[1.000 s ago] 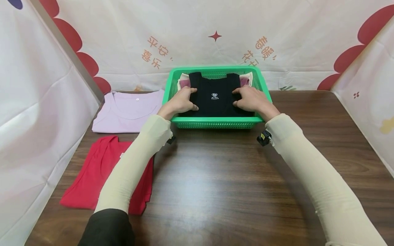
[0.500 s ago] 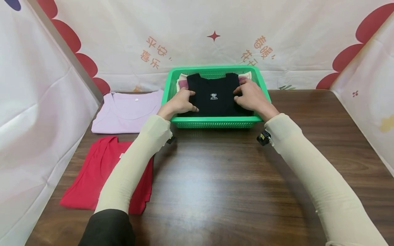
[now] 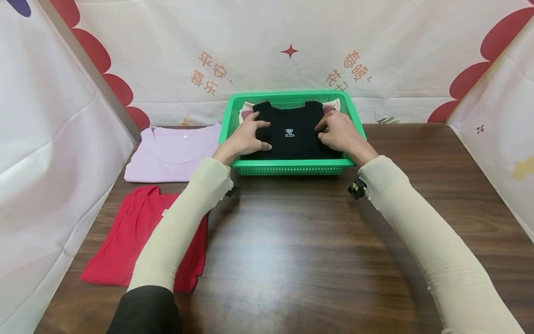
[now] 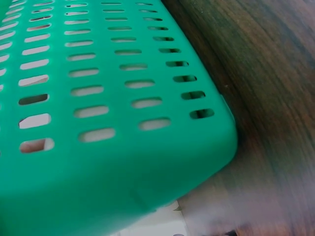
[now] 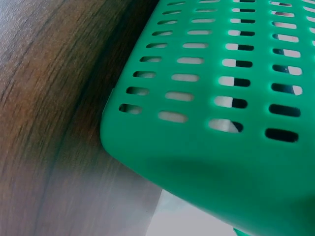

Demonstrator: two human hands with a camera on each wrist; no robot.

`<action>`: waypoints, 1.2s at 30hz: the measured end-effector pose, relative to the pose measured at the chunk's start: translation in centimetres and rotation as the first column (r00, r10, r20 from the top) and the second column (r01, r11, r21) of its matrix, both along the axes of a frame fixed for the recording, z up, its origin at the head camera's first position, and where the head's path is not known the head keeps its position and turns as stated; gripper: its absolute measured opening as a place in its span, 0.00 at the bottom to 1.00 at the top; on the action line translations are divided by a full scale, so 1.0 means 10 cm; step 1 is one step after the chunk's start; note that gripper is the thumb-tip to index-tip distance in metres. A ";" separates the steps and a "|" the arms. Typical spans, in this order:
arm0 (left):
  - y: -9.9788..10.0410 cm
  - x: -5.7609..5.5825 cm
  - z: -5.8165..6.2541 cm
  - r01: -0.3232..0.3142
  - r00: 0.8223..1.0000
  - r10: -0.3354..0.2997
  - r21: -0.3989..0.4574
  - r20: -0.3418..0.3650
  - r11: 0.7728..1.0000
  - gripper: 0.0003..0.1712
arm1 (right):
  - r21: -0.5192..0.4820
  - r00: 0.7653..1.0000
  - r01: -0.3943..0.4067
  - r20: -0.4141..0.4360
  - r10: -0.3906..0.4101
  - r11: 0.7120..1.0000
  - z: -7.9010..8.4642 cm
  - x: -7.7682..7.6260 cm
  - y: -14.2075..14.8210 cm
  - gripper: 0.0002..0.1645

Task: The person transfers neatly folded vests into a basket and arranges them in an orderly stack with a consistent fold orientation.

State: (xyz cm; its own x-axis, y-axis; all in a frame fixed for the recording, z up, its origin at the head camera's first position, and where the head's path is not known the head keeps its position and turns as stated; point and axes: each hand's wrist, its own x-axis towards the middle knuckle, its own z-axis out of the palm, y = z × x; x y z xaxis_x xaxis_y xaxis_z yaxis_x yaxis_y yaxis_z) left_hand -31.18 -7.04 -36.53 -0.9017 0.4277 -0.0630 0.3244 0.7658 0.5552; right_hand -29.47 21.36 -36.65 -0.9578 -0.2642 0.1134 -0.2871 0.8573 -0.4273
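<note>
A folded black shirt (image 3: 288, 132) with a small white print lies on top of other folded clothes in a green plastic basket (image 3: 292, 163). My left hand (image 3: 248, 137) reaches over the basket's left front corner, its fingers and thumb spread apart over the shirt's left side. On the opposite side, the bent fingers and thumb of my right hand (image 3: 340, 132) pinch the shirt near its right edge. Both wrist views show only the slotted green basket wall (image 4: 98, 167), so each hand is hidden there.
A folded lilac shirt (image 3: 175, 148) lies left of the basket. Nearer, a folded red shirt (image 3: 129, 236) is partly covered by my left sleeve. The brown wooden table (image 3: 292, 246) stretches in front, and a white printed curtain (image 3: 267, 28) hangs behind.
My right thumb and fingertips have drawn closer together at the shirt's right edge. My left fingers have lifted and spread slightly. The black shirt has shifted a little to the left.
</note>
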 end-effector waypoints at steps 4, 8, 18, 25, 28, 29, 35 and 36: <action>-0.01 0.00 0.00 0.032 0.999 -0.032 0.022 0.018 0.999 0.36 | 0.039 0.999 0.002 0.042 -0.004 0.999 0.01 -0.01 -0.02 0.18; -0.02 0.00 -0.01 0.061 0.996 -0.062 0.024 0.059 0.998 0.33 | 0.082 0.996 -0.014 0.091 0.006 0.997 0.02 -0.01 -0.03 0.19; -0.03 0.00 -0.01 0.097 0.992 -0.096 -0.016 0.085 0.995 0.33 | 0.097 0.995 -0.032 0.100 0.022 0.995 0.00 -0.01 -0.04 0.18; -0.02 0.00 -0.02 0.068 0.994 -0.068 0.003 0.084 0.998 0.33 | 0.080 0.997 -0.037 0.077 0.031 0.996 0.00 -0.01 -0.03 0.16; -0.01 -0.01 -0.02 0.021 0.997 -0.025 0.045 0.079 0.999 0.41 | 0.046 0.996 -0.034 0.081 0.030 0.998 0.00 0.00 -0.03 0.16; -0.01 -0.01 -0.03 0.005 0.997 -0.009 0.060 0.073 0.998 0.44 | 0.032 0.996 -0.030 0.081 0.028 0.999 0.00 0.01 -0.03 0.17; -0.02 -0.02 -0.01 -0.075 0.997 0.076 0.146 -0.001 0.986 0.50 | -0.120 1.000 -0.002 -0.016 0.000 0.993 0.00 0.04 -0.04 0.19; -0.02 -0.01 0.00 -0.081 0.996 0.086 0.164 -0.022 0.983 0.49 | -0.149 0.999 0.003 -0.040 -0.009 0.989 0.00 0.04 -0.04 0.19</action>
State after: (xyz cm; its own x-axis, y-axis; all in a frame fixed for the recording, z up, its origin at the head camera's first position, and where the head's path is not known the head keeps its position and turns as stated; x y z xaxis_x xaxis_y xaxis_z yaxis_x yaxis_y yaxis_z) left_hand -31.31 -7.24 -36.56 -0.9350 0.3536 0.0279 0.2813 0.6912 0.6657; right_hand -29.02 20.95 -36.60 -0.9531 -0.2359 0.1895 -0.3018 0.7868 -0.5384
